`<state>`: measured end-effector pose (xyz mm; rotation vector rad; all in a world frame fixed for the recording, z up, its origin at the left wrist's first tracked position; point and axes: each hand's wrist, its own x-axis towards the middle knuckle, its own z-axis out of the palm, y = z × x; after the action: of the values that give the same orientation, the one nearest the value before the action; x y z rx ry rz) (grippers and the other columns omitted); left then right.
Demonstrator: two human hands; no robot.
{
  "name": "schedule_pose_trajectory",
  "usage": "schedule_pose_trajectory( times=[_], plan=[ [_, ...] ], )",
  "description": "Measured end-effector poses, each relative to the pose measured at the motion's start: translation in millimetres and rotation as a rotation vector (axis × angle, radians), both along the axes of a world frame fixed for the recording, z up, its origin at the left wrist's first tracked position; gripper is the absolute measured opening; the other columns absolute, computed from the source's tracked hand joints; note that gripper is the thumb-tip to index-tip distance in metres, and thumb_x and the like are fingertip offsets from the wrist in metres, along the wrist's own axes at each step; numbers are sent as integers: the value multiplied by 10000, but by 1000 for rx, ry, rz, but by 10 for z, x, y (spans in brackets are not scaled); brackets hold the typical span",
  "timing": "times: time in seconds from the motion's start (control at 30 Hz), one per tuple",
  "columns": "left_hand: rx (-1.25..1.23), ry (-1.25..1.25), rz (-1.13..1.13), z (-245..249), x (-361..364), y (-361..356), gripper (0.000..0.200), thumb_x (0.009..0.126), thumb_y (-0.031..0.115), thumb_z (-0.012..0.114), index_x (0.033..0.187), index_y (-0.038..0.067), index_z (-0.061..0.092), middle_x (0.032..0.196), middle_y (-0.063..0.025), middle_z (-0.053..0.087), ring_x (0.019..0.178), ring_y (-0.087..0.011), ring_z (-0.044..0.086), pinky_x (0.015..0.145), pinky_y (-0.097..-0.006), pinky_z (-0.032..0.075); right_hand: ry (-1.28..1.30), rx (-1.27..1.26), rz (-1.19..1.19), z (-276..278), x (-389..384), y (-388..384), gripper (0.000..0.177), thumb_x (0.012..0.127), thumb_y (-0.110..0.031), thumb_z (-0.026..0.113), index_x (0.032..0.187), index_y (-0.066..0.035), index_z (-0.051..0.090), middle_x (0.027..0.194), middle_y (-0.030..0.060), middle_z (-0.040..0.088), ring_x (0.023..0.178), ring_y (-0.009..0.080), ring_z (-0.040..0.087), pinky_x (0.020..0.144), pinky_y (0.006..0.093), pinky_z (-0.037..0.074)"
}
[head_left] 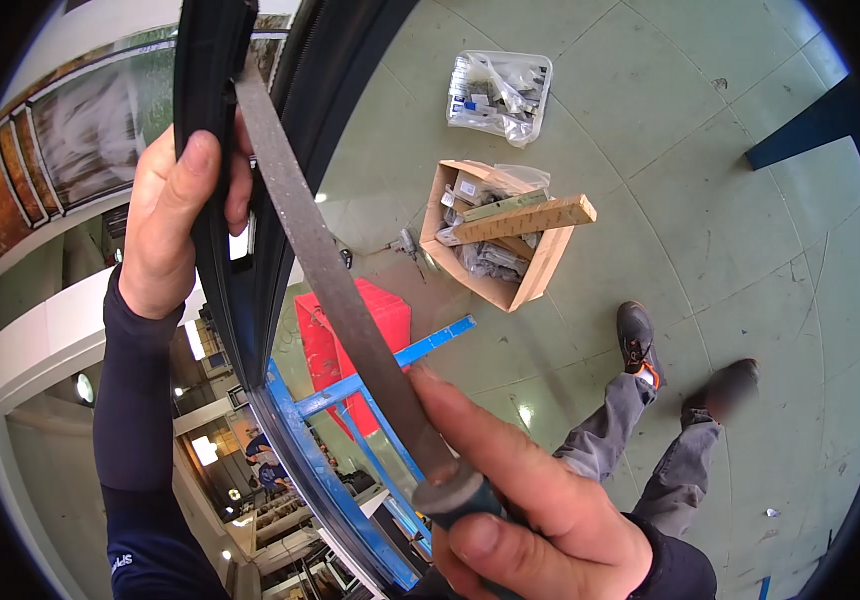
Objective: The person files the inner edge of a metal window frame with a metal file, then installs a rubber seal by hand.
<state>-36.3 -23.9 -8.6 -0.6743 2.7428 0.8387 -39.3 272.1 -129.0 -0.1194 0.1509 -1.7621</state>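
Note:
A long flat grey metal file (pixel 325 270) runs from the lower middle up to a black frame profile (pixel 212 190) at the upper left. My right hand (pixel 540 510) is closed round the file's dark handle, its index finger stretched along the blade. The file's far end lies against the black profile. My left hand (pixel 175 210) is wrapped round that profile beside the file's tip, with the thumb on its near face and fingers behind it.
On the green floor (pixel 750 250) are a clear plastic tub (pixel 500 97), a cardboard box (pixel 535 275) of parts and a red container (pixel 385 310). A blue metal stand (pixel 330 395) is below the profile. My shoes are at right; a dark blue beam (pixel 810 125) is farther right.

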Motion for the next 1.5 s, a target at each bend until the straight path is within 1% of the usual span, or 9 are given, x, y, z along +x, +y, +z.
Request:
schedule_pose_trajectory(
  times=[0.23, 0.37, 0.67, 0.77, 0.87, 1.07, 1.23, 1.33, 1.5],
  plan=[
    [78, -12, -26, -3, 24, -96, 483, 978, 516, 582, 940, 37, 524, 625, -23, 522, 488, -85, 480, 460, -233, 389, 8, 72, -23, 239, -160, -189, 577, 1055, -116, 462, 1571, -32, 219, 804, 17, 588, 538, 51, 442, 501, 219, 398],
    [57, -38, -12, 30, 10, -64, 482, 981, 513, 577, 929, 38, 518, 619, -21, 520, 485, -81, 481, 463, -229, 389, 201, 87, -47, 268, -317, -304, 562, 1042, -89, 470, 1557, -13, 258, 1056, 68, 659, 572, 55, 485, 539, 206, 405],
    [-74, 37, -65, 1, 3, 18, 471, 1014, 479, 510, 1016, 11, 561, 712, -61, 580, 544, -106, 518, 498, -238, 405, 378, 165, -377, 187, -151, -754, 610, 979, -27, 534, 1525, 44, 272, 1055, 102, 624, 854, 128, 572, 801, 258, 451],
    [-45, 45, -44, 14, 42, 3, 463, 1019, 459, 503, 1097, 6, 555, 712, -65, 584, 575, -109, 527, 530, -243, 420, 207, 90, -141, 97, -90, -457, 600, 969, -15, 545, 1513, 58, 305, 1205, 148, 616, 944, 165, 611, 901, 280, 452],
    [-104, 66, -51, -17, 44, 32, 489, 1026, 454, 483, 1216, 4, 519, 702, -66, 576, 585, -109, 515, 556, -239, 423, 339, 19, -341, -184, 278, -179, 584, 980, -12, 523, 1522, 39, 310, 1377, 181, 562, 893, 187, 627, 856, 282, 479],
    [-135, 43, -72, -30, 32, 37, 460, 1032, 476, 465, 1128, 32, 534, 679, -43, 547, 579, -99, 493, 565, -236, 418, 225, -24, -45, -307, 136, 77, 593, 971, 2, 532, 1521, 40, 313, 1386, 178, 561, 889, 181, 629, 844, 277, 480],
    [-97, -16, -46, 1, 37, 9, 466, 1023, 506, 480, 1032, 45, 553, 664, -26, 528, 563, -85, 478, 533, -230, 397, 234, 49, -83, -240, 88, 130, 577, 944, 4, 560, 1473, 104, 354, 1203, 178, 655, 1159, 208, 608, 1041, 280, 362],
    [-77, -31, -37, 7, 48, -36, 516, 1014, 553, 465, 1080, 49, 560, 675, -15, 490, 551, -80, 453, 511, -223, 383, 358, 146, -172, -127, 26, 48, 538, 933, 19, 549, 1435, 135, 394, 1271, 225, 637, 1332, 276, 519, 1133, 310, 262],
    [-72, -37, -58, 9, 45, -76, 525, 1018, 563, 449, 1125, 59, 551, 677, -10, 475, 533, -78, 442, 490, -217, 387, 464, 55, -255, -202, -45, 79, 575, 957, -2, 561, 1492, 58, 359, 1413, 222, 545, 1268, 276, 561, 1053, 319, 397]
  ],
)
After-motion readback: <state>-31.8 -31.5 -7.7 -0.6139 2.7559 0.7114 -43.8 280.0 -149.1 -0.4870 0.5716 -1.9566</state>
